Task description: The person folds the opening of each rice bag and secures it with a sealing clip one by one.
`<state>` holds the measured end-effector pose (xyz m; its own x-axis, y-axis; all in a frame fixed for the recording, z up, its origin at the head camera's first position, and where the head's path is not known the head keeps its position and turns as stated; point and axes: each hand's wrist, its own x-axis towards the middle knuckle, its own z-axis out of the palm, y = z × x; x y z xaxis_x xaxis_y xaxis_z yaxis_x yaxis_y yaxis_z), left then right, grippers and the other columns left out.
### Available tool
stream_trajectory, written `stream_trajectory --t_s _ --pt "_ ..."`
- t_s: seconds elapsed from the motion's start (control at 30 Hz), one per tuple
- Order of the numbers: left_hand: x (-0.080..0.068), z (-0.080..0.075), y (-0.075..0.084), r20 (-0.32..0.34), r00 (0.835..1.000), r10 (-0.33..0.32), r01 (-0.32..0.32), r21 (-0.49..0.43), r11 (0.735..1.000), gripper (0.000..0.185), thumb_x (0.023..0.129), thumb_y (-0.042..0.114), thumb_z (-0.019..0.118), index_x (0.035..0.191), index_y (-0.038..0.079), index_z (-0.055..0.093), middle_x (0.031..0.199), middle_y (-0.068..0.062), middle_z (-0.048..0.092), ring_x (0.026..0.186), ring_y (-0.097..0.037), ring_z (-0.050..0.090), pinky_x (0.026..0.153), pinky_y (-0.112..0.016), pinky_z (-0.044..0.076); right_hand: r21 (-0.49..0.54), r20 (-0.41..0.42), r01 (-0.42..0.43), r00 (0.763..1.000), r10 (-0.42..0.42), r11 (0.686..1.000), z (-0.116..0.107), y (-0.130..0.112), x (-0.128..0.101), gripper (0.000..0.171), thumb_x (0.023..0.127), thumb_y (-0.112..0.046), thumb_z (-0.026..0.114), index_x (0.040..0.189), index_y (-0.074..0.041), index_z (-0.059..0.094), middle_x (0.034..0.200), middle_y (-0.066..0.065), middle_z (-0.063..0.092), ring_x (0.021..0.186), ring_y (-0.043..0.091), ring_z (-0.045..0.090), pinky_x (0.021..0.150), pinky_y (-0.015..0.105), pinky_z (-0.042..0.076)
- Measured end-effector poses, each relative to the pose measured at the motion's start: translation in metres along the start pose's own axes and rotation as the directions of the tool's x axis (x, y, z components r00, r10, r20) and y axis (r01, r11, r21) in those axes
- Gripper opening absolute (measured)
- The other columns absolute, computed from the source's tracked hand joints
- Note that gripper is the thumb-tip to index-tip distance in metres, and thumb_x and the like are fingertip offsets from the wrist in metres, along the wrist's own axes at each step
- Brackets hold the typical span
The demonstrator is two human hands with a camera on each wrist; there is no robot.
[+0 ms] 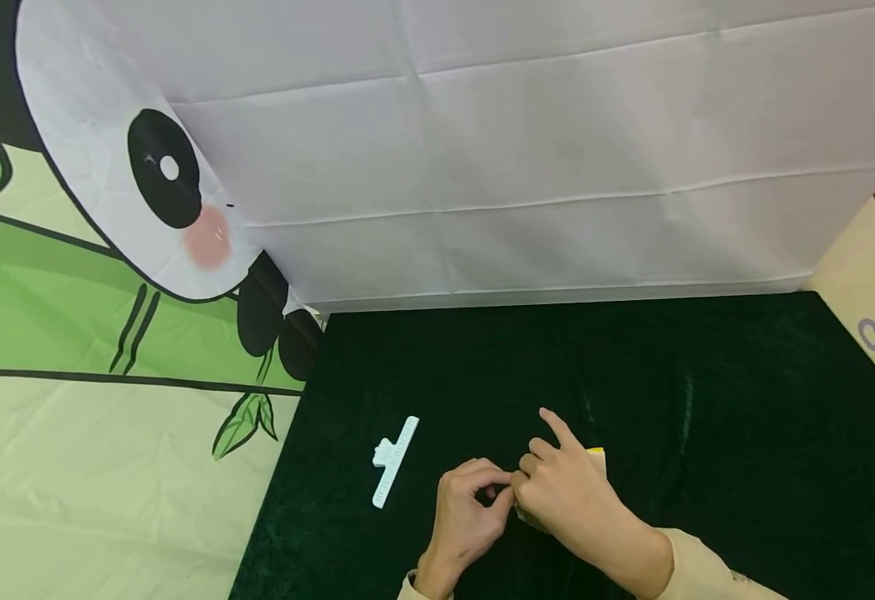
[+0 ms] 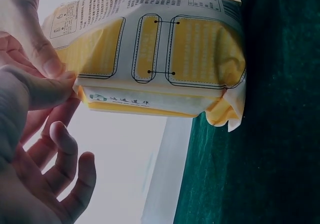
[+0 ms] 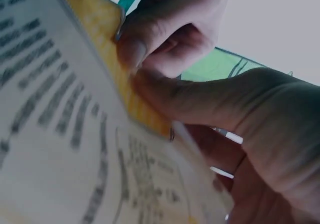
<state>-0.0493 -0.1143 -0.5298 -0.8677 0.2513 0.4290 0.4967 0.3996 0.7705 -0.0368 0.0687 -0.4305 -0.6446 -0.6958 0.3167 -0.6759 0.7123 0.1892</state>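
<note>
A yellow and white printed bag [image 2: 160,49] stands on the dark green cloth [image 1: 632,375]. In the head view only a yellow corner of the bag [image 1: 597,454] shows behind my right hand. My left hand [image 1: 501,492] pinches the bag's top edge between thumb and forefinger, which is plain in the left wrist view [image 2: 62,79]. My right hand [image 1: 527,471] grips the same edge right beside it, forefinger sticking out. In the right wrist view the right hand [image 3: 137,69] pinches the yellow rim of the bag [image 3: 75,134].
A white bag clip [image 1: 395,450] lies on the cloth a little left of my hands. A white backdrop [image 1: 557,167] rises behind the cloth. A panda and bamboo print sheet [image 1: 92,417] lies to the left, and the cloth's edge runs along it.
</note>
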Motion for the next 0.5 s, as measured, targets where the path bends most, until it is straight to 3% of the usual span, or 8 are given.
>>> stream_trajectory --t_s 0.3,0.5 --pt "0.000 -0.001 0.001 0.025 1.000 -0.001 0.001 0.001 1.000 0.002 0.092 0.019 0.085 0.090 0.019 0.084 0.084 0.011 0.076 0.074 0.004 0.061 0.062 -0.021 0.055 0.146 -0.007 -0.022 1.000 0.023 0.989 -0.012 0.017 -0.005 0.035 0.060 -0.020 0.105 0.087 -0.022 0.082 0.082 -0.008 0.080 0.080 0.014 0.069 0.109 0.066 0.050" --pt "0.000 -0.003 0.002 0.034 0.999 -0.024 0.025 -0.006 1.000 0.004 0.091 0.019 0.086 0.092 0.022 0.084 0.084 0.013 0.075 0.075 0.004 0.061 0.062 -0.024 0.056 0.258 -0.095 -0.058 0.992 0.085 0.964 -0.013 0.025 -0.011 0.023 0.072 -0.013 0.098 0.084 -0.020 0.080 0.079 -0.011 0.078 0.073 0.009 0.064 0.106 0.066 0.052"
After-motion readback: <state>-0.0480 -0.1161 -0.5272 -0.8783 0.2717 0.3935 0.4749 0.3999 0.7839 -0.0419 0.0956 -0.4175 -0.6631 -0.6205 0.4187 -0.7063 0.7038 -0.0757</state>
